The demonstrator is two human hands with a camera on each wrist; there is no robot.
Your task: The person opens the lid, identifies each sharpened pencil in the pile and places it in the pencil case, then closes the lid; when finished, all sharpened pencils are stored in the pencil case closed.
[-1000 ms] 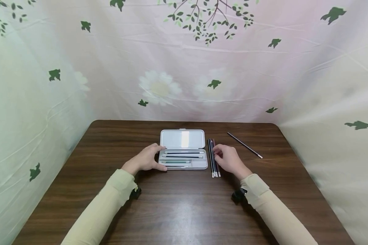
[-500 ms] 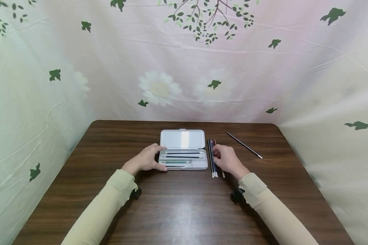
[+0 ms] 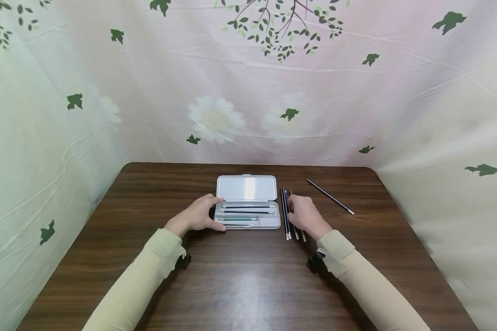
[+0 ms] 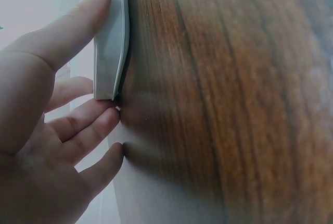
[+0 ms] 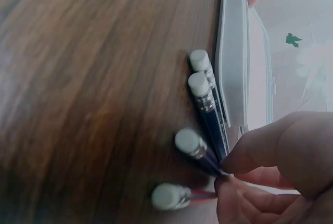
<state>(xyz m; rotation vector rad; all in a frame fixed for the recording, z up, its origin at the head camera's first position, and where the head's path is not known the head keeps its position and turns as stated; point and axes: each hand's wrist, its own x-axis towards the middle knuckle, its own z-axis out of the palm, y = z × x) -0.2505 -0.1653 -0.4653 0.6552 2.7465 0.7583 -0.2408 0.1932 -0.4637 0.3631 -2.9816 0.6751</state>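
A pale pencil case (image 3: 269, 221) lies with its lid raised on the table, several pencils in its tray. My left hand (image 3: 192, 214) holds its left end, thumb along the near side and fingers at the far side and end. Right of the case, my right hand (image 3: 305, 215) pinches a dark pencil (image 5: 207, 160) with a white eraser, between thumb and fingers. Beside it a red pencil (image 5: 200, 195) lies angled under the hand. Two dark pencils (image 5: 210, 117) rest side by side close to the case. The pencils' middles are partly hidden by my right fingers.
Another dark pencil (image 3: 330, 196) lies slanted farther right on the brown wooden table (image 3: 248, 285). Behind the table hangs a patterned cloth (image 3: 248, 92), with more cloth at both sides.
My right hand has shifted slightly left. The red pencil's eraser end has swung right, away from the group, and the dark pencil now stands apart from the two others. My left hand stays put.
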